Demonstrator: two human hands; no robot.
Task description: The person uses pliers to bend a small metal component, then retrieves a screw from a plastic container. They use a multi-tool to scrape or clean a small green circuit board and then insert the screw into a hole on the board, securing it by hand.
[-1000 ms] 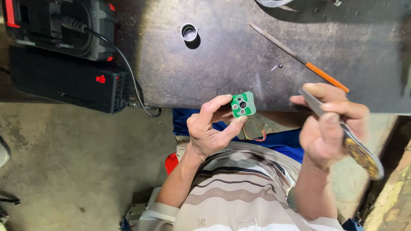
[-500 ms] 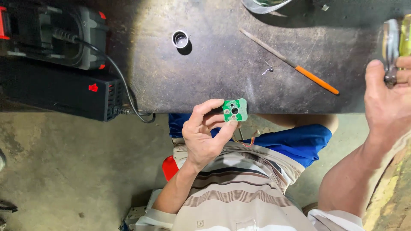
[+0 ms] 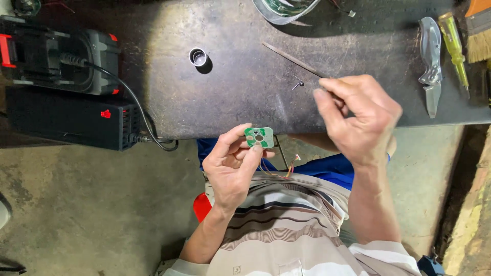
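Observation:
My left hand (image 3: 232, 171) pinches a small green circuit board (image 3: 259, 137) with a round hole, held just off the near edge of the dark metal table (image 3: 230, 97). Thin coloured wires (image 3: 280, 171) hang from the board. My right hand (image 3: 358, 117) rests on the table to the right with its fingers closed over the handle end of a thin screwdriver (image 3: 291, 59). Only the shaft shows; the handle is hidden. Two tiny screws (image 3: 296, 83) lie just left of my right fingertips.
A folding knife (image 3: 431, 66), a yellow-green tester screwdriver (image 3: 453, 46) and a brush (image 3: 478, 30) lie at the table's right end. A small metal cap (image 3: 198, 56) stands mid-table. Two black boxes (image 3: 56, 51) (image 3: 66, 120) with a cable sit left. A clear bowl (image 3: 284, 10) is at the far edge.
My right hand carried the folding knife to the right, left it on the table, and came back onto the thin screwdriver. My left hand kept holding the green board.

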